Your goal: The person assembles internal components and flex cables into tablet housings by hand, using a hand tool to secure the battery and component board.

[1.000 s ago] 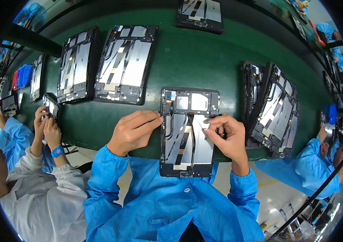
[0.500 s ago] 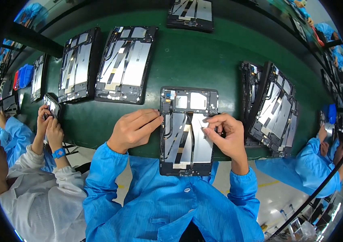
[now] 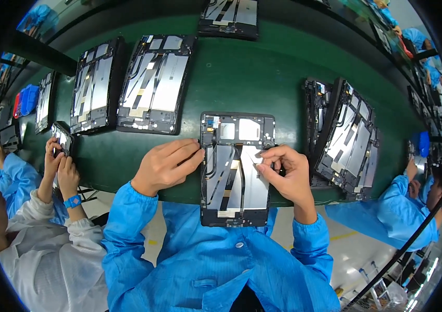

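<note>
An opened tablet (image 3: 253, 195) lies in front of me with its silver inner plate, black frame and dark ribbon cables showing, its lower end reaching past the bench edge. My left hand (image 3: 169, 165) is closed with its fingertips on the tablet's upper left edge. Over the right side of the silver plate, my right hand (image 3: 287, 174) pinches thumb and forefinger together. A thin, pale sliver shows at those fingertips, too small to name. My other right fingers curl by the tablet's right edge.
On the green bench (image 3: 241, 73), more opened tablets stand at left (image 3: 153, 86), at the far side (image 3: 228, 20) and in a leaning stack at right (image 3: 347, 140). A co-worker's hands (image 3: 63, 166) hold a small device at left. Blue bins (image 3: 29, 99) stand beyond.
The whole view has shifted slightly, so everything sits a little further left. Both hands keep nearly the same places on the tablet, with the right pinch still over the silver plate.
</note>
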A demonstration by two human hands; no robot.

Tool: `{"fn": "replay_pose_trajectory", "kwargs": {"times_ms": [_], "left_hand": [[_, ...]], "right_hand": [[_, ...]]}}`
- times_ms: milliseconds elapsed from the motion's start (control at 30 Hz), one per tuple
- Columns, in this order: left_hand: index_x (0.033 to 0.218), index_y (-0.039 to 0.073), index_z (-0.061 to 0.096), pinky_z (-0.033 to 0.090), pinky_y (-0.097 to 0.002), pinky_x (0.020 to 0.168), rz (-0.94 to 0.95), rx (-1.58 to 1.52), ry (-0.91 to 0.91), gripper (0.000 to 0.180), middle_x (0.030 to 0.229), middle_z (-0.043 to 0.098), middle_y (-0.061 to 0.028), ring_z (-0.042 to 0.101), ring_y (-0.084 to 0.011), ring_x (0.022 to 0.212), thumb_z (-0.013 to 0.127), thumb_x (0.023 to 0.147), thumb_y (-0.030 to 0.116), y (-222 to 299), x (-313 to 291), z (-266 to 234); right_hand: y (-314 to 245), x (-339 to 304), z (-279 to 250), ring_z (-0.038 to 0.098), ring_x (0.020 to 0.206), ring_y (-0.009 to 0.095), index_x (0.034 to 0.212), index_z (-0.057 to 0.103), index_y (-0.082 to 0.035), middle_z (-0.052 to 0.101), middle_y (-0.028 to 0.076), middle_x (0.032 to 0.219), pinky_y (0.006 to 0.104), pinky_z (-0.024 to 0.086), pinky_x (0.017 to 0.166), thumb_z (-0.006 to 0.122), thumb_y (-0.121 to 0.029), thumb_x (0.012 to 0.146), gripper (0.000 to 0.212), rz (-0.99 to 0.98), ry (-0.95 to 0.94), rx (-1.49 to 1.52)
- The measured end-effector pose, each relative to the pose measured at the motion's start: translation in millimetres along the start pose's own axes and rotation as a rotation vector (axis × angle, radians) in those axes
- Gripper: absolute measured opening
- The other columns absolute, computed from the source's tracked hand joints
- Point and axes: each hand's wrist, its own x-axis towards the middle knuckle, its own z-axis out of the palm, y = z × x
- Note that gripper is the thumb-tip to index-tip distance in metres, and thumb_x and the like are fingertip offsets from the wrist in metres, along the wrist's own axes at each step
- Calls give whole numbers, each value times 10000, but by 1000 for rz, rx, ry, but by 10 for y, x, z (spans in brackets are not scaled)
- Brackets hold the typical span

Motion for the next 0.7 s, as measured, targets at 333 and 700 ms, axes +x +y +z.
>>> {"fn": "replay_pose_trajectory", "kwargs": {"times_ms": [333,700], "left_hand": [[1096,-2,789,642,-402,810,-250,-187,76,291,1044,765,-132,759,-315,936,868,816,-14,182,96,58],[1072,14,792,591,-420,768,-442,-183,197,243,1013,751,-122,726,-319,871,859,840,-15,392,142,187]], "right_hand": [[-29,9,-28,573,743,31,1147,800,-30,767,-13,846,230,437,670,884,-22,890,271,24,-24,29],[-63,-9,-33,631,771,46,1156,801,-28,750,-11,845,247,455,693,871,6,865,301,16,-45,37]]}}
